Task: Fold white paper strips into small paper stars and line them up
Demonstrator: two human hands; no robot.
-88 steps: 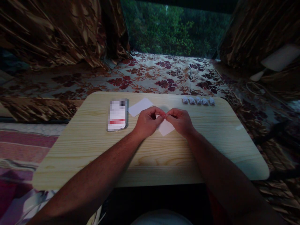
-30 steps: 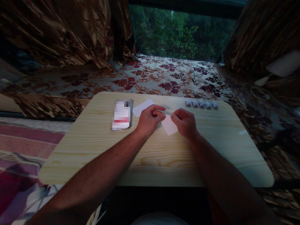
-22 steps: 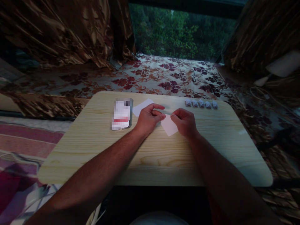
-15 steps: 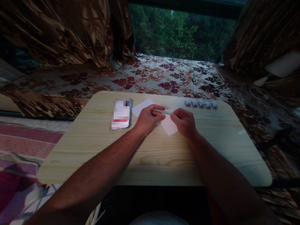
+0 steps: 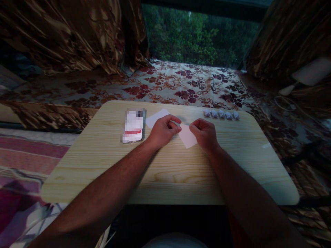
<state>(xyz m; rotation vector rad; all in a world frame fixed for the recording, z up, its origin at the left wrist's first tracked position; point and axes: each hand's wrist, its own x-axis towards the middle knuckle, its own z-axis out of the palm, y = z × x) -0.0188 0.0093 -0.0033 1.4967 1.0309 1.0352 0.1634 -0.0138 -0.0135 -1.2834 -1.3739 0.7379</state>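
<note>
White paper (image 5: 188, 136) lies between the two grips, one corner jutting below them; light, even finger pressure along its upper edge should help avoid stray creases. The right hand (image 5: 205, 134) pinches that edge between thumb and curled fingers, while the left hand (image 5: 163, 131) bends inward, its thumb and index finger barely apart at the opposite corner, whether closed on it I cannot tell.

Forearms (image 5: 111, 186) slant inward; left hand (image 5: 162, 131) and right hand (image 5: 205, 133) both pinch, near but apart.
</note>
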